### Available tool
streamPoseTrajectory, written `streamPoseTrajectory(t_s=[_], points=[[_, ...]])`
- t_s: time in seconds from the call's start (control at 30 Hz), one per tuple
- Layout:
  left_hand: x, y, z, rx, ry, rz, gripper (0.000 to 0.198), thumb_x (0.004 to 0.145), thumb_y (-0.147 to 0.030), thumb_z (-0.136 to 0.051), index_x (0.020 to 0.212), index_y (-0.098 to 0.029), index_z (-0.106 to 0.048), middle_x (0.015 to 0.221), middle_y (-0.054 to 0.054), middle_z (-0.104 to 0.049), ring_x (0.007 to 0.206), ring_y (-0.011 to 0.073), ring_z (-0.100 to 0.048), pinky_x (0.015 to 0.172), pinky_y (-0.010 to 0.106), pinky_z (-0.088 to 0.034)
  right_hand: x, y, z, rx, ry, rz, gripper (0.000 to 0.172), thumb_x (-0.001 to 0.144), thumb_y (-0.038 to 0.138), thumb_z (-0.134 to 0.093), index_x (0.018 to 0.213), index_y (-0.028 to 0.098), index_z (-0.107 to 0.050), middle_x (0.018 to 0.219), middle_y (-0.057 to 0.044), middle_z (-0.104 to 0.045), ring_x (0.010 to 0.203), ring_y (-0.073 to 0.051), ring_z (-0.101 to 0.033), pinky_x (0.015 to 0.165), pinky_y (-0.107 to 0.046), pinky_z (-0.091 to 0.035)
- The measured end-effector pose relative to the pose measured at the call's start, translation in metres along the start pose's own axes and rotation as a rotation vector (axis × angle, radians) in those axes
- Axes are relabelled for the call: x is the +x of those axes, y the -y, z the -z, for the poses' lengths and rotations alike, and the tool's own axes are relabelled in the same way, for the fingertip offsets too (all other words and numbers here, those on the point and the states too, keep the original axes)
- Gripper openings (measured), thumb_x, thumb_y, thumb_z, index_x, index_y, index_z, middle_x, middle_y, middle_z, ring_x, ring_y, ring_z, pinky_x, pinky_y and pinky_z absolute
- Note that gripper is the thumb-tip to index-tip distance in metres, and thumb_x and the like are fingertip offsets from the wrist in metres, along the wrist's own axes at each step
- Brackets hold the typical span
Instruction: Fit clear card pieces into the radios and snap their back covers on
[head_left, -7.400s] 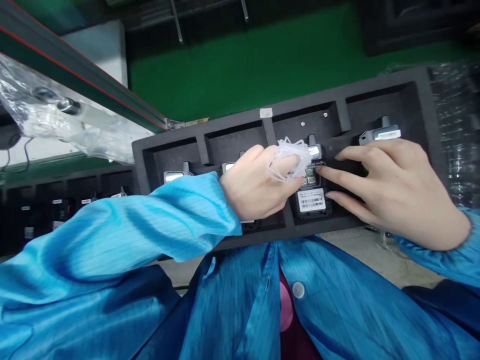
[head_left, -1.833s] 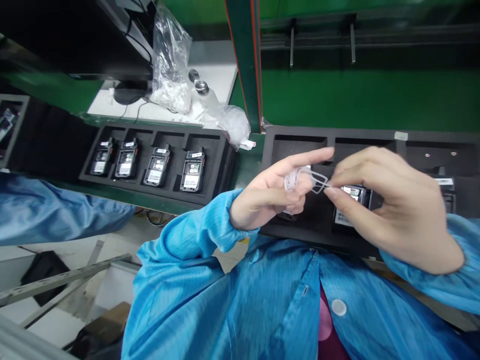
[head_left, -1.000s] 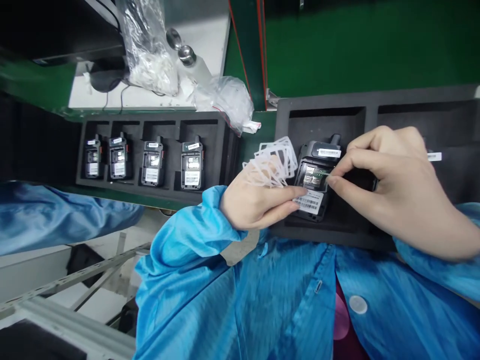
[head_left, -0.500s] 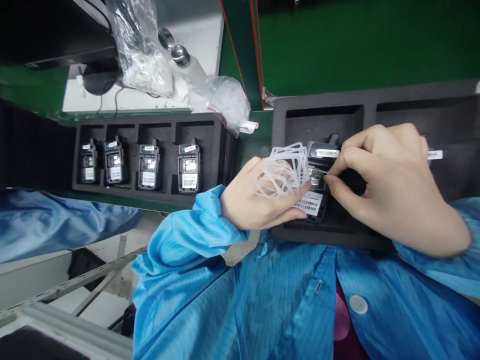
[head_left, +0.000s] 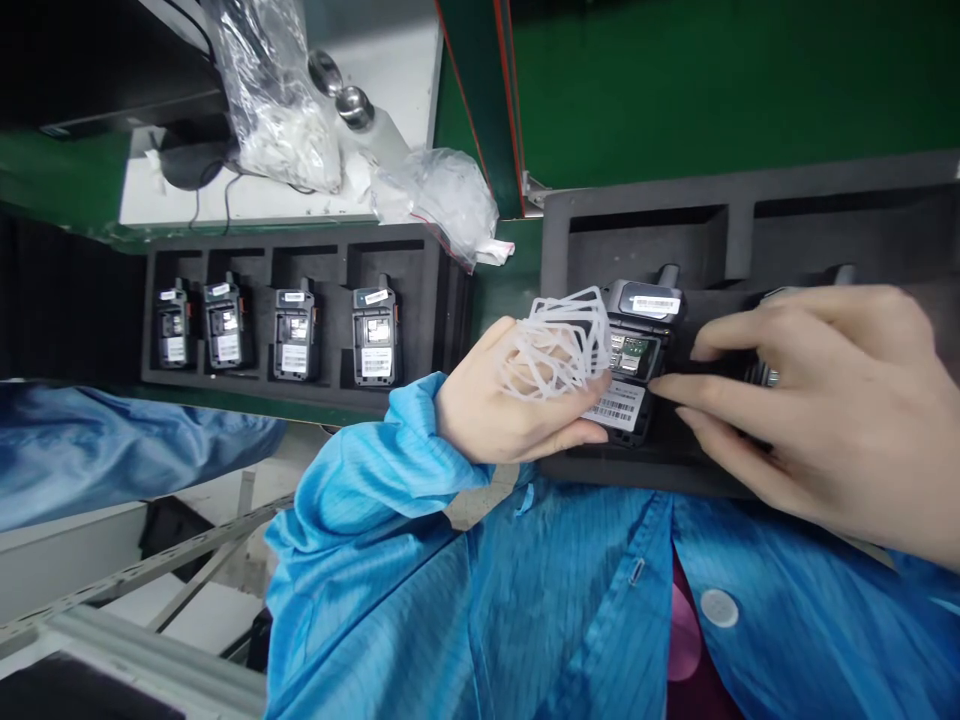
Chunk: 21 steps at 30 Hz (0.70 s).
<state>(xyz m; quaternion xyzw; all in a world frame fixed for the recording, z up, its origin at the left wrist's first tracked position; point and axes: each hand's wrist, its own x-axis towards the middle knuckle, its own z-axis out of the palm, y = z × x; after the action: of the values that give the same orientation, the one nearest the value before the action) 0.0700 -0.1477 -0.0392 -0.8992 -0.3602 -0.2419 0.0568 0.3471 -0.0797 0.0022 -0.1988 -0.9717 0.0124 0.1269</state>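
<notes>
My left hand (head_left: 495, 405) grips the left side of a black handheld radio (head_left: 646, 333) whose back compartment is uncovered, showing a green circuit board (head_left: 634, 347) and a barcode label (head_left: 619, 402). Several thin white rectangular frames (head_left: 562, 345) lie in a loose bunch over the back of that hand. Just right of the radio is my right hand (head_left: 817, 400), its fingers spread with nothing seen between them; one fingertip is at the radio's edge. A second radio (head_left: 844, 275) is mostly hidden behind the right hand.
The radios sit in a black foam tray (head_left: 739, 230). To the left, another foam tray (head_left: 315, 240) holds several similar radios (head_left: 376, 335). Clear plastic bags (head_left: 450, 195) and a metal-capped bottle (head_left: 375, 125) stand behind. Someone else's blue sleeve (head_left: 135, 450) enters from the left.
My right hand has come away from the radio's compartment toward the right, and its pinched fingers have spread. The left hand has stayed nearly still on the radio.
</notes>
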Motion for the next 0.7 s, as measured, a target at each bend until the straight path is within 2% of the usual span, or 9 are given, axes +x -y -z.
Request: streamPoseTrajectory(t_s=[0.17, 0.33, 0.47, 0.7], points=[[0.000, -0.003, -0.004, 0.050, 0.035, 0.035, 0.050, 0.106, -0.054, -0.043, 0.123, -0.014, -0.068, 0.110, 0.014, -0.073, 0.108, 0.0282, -0.067, 0.080, 0.038, -0.047, -0.006, -0.001, -0.002, -0.060, 0.079, 0.065, 0.029, 0.098, 0.034, -0.056, 0.121, 0.023, -0.071, 0.119, -0.011, -0.064, 0.115, -0.035, -0.056, 0.091, -0.051, -0.043], [0.006, -0.005, -0.002, 0.097, 0.059, 0.036, 0.052, 0.107, -0.053, -0.039, 0.124, -0.013, -0.068, 0.108, 0.013, -0.074, 0.109, 0.0284, -0.068, 0.078, 0.039, -0.047, -0.006, -0.004, -0.004, -0.030, 0.105, 0.076, 0.033, 0.099, 0.037, -0.055, 0.122, 0.020, -0.071, 0.124, -0.014, -0.061, 0.119, -0.038, -0.054, 0.093, -0.054, -0.046], [0.009, -0.002, -0.001, 0.104, 0.055, 0.009, 0.050, 0.108, -0.051, -0.040, 0.129, -0.013, -0.066, 0.111, 0.013, -0.075, 0.110, 0.0270, -0.069, 0.077, 0.039, -0.046, -0.004, -0.004, -0.002, 0.004, 0.060, 0.041, 0.032, 0.099, 0.036, -0.053, 0.121, 0.021, -0.071, 0.122, -0.013, -0.061, 0.118, -0.036, -0.055, 0.093, -0.052, -0.046], [0.007, -0.001, -0.001, 0.183, 0.113, 0.019, 0.054, 0.107, -0.054, -0.039, 0.131, -0.014, -0.066, 0.110, 0.014, -0.074, 0.109, 0.0273, -0.068, 0.078, 0.037, -0.045, -0.001, -0.007, -0.003, -0.096, 0.033, 0.018, 0.033, 0.099, 0.038, -0.054, 0.120, 0.018, -0.071, 0.122, -0.014, -0.063, 0.116, -0.036, -0.055, 0.088, -0.051, -0.045]])
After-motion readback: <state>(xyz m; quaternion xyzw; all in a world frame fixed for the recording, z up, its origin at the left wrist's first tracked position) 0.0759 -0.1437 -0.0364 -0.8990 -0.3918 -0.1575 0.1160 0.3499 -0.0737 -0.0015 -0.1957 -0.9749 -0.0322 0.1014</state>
